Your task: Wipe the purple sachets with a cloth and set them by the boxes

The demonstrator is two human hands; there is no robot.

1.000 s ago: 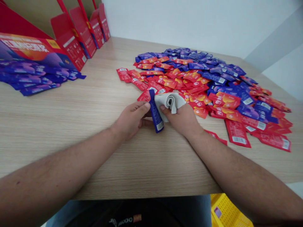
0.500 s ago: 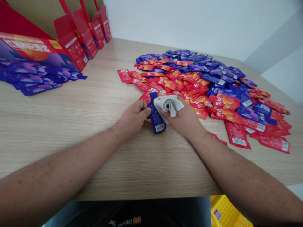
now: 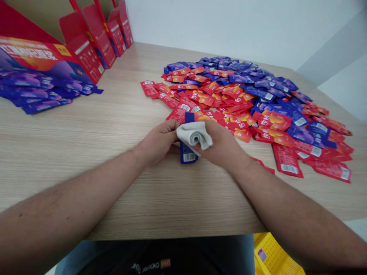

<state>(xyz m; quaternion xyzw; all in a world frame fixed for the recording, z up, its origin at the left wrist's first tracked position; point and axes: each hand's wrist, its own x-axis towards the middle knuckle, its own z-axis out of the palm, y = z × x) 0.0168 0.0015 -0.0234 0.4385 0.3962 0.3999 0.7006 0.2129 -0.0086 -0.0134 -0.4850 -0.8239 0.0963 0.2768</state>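
A blue sachet [image 3: 187,154] with a barcode lies on the wooden table [image 3: 100,133] between my hands. My left hand [image 3: 157,142] pinches its left edge with curled fingers. My right hand [image 3: 223,147] is closed on a bunched pale grey cloth [image 3: 194,135], which presses on top of the sachet and hides most of it. Both hands sit at the near edge of a big spread of red and blue sachets [image 3: 252,103].
A pile of blue sachets [image 3: 40,91] lies at the far left beside printed red and purple cartons [image 3: 37,57]. More open red cartons [image 3: 109,30] stand along the back left. A yellow crate [image 3: 275,256] shows below the table's front edge.
The cloth in my right hand has slid left and towards me over the blue sachet, covering more of it. The sachet has turned more upright in view.
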